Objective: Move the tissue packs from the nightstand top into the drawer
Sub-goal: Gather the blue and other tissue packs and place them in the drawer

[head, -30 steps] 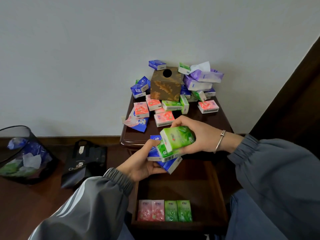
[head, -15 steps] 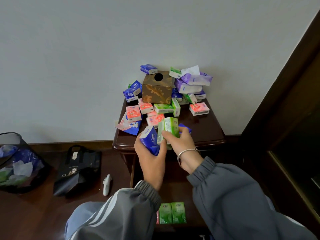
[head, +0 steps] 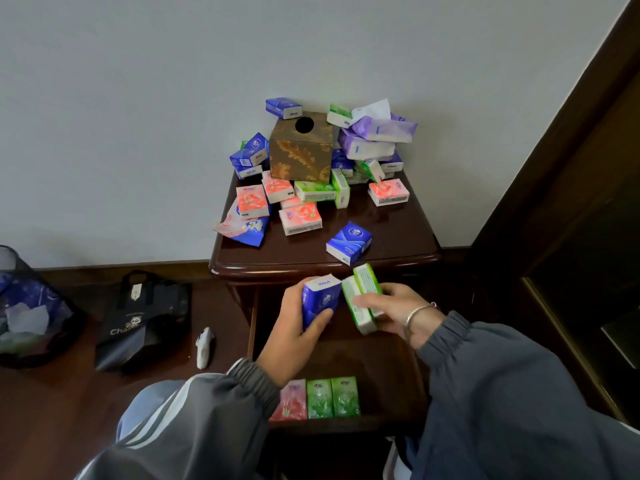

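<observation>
My left hand (head: pixel 294 336) grips a blue tissue pack (head: pixel 318 299) above the open drawer (head: pixel 388 362). Beside it my right hand (head: pixel 398 311) holds two green tissue packs (head: pixel 362 297). Both hands hover just in front of the nightstand top (head: pixel 398 237). One blue pack (head: pixel 349 242) lies alone near that top's front edge. Several pink, green, blue and purple packs are piled further back around a brown tissue box (head: pixel 300 150). At the drawer's front lie a pink pack (head: pixel 291 400) and two green packs (head: pixel 332 396); my left sleeve hides what is left of them.
On the floor to the left are a black bag (head: pixel 142 320), a dark bin (head: pixel 31 306) with paper inside and a small white object (head: pixel 203 346). Dark wooden furniture (head: pixel 571 202) stands on the right. A wall is close behind the nightstand.
Both hands dropped from the nightstand's front edge to over the drawer, still holding their packs. One blue pack now lies alone on the top near the front.
</observation>
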A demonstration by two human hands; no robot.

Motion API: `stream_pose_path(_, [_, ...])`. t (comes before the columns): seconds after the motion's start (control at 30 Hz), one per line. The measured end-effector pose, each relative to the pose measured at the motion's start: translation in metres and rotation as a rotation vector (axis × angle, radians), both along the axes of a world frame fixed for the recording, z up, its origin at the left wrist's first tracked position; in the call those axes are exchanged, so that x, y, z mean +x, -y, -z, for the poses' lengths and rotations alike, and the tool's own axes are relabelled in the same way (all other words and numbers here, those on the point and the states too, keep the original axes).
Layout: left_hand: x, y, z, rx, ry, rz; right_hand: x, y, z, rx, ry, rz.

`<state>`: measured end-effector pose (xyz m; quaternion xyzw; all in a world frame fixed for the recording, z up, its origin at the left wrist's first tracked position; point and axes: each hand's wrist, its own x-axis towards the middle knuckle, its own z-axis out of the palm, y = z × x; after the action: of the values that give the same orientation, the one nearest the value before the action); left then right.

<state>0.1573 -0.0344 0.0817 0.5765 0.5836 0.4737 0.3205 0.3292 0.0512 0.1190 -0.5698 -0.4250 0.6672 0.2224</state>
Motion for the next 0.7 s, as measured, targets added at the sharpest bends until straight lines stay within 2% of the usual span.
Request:
stream_pose_path(0.17, [-0.016,0.007,0.039,-0.422,0.312,-0.252,0.039,0.014,0.053,0.072,0.531,-0.212])
stream_pose_path(0.27, [-0.023,0.006,0.054,-0.612,0.518,-0.359,0.026,0.019,0.096,0.037,0.693,-0.302])
stream_pose_path(0.33, [-0.024,0.005,0.057,-0.644,0.619,-0.399,0.014,0.02,0.122,0.019,0.804,-0.365])
stream_pose_path(0.53, [-0.03,0.005,0.065,-0.653,0.757,-0.423,0.008,0.027,0.169,-0.059,0.897,-0.36])
stream_pose_path(0.7, [-0.03,0.005,0.079,-0.711,0.726,-0.43,0.009,0.025,0.184,-0.095,0.96,-0.487])
